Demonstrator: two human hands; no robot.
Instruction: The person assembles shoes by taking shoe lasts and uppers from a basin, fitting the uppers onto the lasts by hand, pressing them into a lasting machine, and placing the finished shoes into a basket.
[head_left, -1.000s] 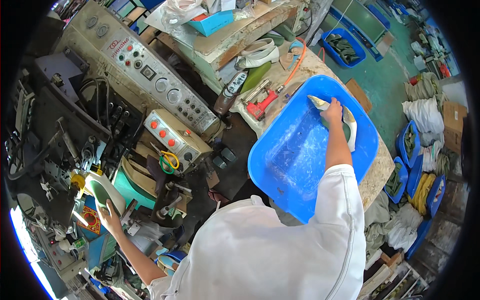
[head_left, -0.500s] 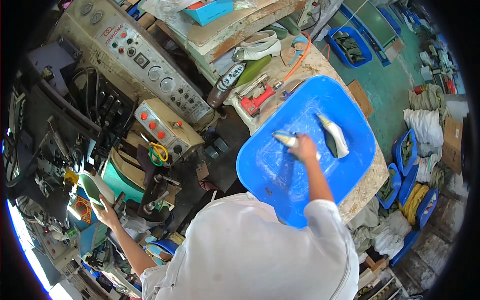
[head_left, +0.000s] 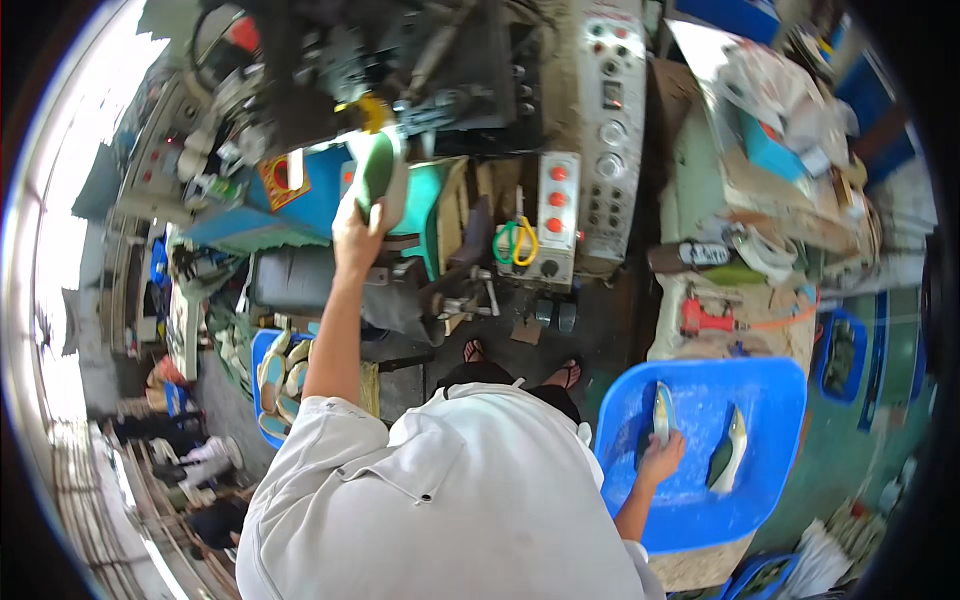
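Observation:
My left hand (head_left: pixel 357 235) is closed around the end of a shoe upper with a green sole face (head_left: pixel 378 168), held up against the dark machine (head_left: pixel 420 70) beside its yellow part. Low on the right, my right hand (head_left: pixel 660 458) reaches into a blue plastic tub (head_left: pixel 620 400), its fingers closed on a pale shoe upper (head_left: pixel 663 410) with a pointed end. A second upper, white and green (head_left: pixel 733 455), lies in the tub to the right of that hand, apart from it.
A control box with red buttons (head_left: pixel 557 200) stands in the middle, with green-and-yellow-handled scissors (head_left: pixel 517 240) beside it. On the right bench are a red air tool (head_left: pixel 705 316) and a brown shoe last (head_left: pixel 688 257). A blue basket (head_left: pixel 262 360) of shoe parts stands at left.
The view has swung to the left, so the tub now shows lower right and the machine nearer the top middle. Both hands still hold their shoe uppers.

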